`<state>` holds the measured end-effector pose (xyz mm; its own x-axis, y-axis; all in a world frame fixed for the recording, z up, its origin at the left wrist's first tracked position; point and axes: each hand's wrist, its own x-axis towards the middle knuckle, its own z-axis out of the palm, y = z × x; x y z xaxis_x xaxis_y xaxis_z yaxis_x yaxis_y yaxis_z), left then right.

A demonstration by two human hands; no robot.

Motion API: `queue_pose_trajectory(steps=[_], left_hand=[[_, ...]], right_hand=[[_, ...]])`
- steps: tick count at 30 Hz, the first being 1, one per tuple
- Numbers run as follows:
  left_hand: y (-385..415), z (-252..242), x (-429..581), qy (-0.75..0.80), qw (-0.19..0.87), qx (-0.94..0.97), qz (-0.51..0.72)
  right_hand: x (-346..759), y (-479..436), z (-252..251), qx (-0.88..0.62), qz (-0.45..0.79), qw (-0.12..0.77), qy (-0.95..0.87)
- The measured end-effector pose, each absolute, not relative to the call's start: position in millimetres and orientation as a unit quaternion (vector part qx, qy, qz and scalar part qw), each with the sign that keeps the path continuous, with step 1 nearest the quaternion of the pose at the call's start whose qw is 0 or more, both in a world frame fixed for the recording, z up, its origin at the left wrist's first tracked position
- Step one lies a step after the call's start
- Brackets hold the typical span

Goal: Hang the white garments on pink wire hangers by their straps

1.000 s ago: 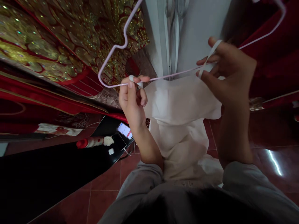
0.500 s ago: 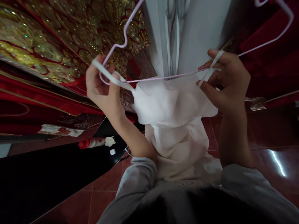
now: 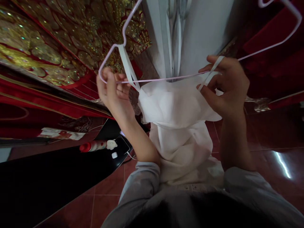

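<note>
A pale pink clothes hanger [image 3: 166, 79] spans the space between my two hands, its lower bar crossing in front of a white strappy garment [image 3: 175, 107]. The garment hangs down in loose folds toward my body. Its left strap [image 3: 127, 65] loops over the notch in the hanger's left side. My left hand [image 3: 114, 95] is closed around the hanger's lower left corner, thumb on the near side. My right hand [image 3: 228, 85] holds the right strap [image 3: 212, 72] stretched between thumb and forefinger, close to the bar's right part. Its lower fingers are curled.
Red and gold sequined clothes [image 3: 66, 41] hang at the left, dark red cloth [image 3: 266, 34] at the right. A pale grey panel [image 3: 204, 31] stands ahead. On a black table [image 3: 59, 177] at lower left lie a red-capped bottle [image 3: 93, 146], a phone and a small white case [image 3: 114, 155].
The left strap has left my left hand's fingers and now sits over the hanger's left notch. My left hand has shifted right and gripped the hanger corner. My right hand has moved slightly left.
</note>
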<state>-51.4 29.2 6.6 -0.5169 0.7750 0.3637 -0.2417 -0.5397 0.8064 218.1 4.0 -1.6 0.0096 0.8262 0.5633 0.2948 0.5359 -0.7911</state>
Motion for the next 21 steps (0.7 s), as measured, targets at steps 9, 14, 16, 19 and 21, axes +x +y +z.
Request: queue_pose_trajectory(steps=[9,14,16,19,21], left_hand=[[15,0,-26,0.371,0.302,0.404,0.780],[16,-1,-34,0.360,0.298,0.426,0.774],[16,-3,-33,0.359,0.307,0.418,0.776],[16,-3,-30,0.349,0.314,0.407,0.784],[17,-4,-28,0.334,0.327,0.394,0.791]], right_hand=[[244,17,5,-0.425,0.102,0.710,-0.552],[291,39,15,-0.447,0.105,0.722,-0.518],[297,48,21,-0.421,0.140,0.689,-0.573],[292,56,35,-0.434,0.120,0.636,-0.626],[284,54,47,-0.489,0.134,0.618,-0.600]])
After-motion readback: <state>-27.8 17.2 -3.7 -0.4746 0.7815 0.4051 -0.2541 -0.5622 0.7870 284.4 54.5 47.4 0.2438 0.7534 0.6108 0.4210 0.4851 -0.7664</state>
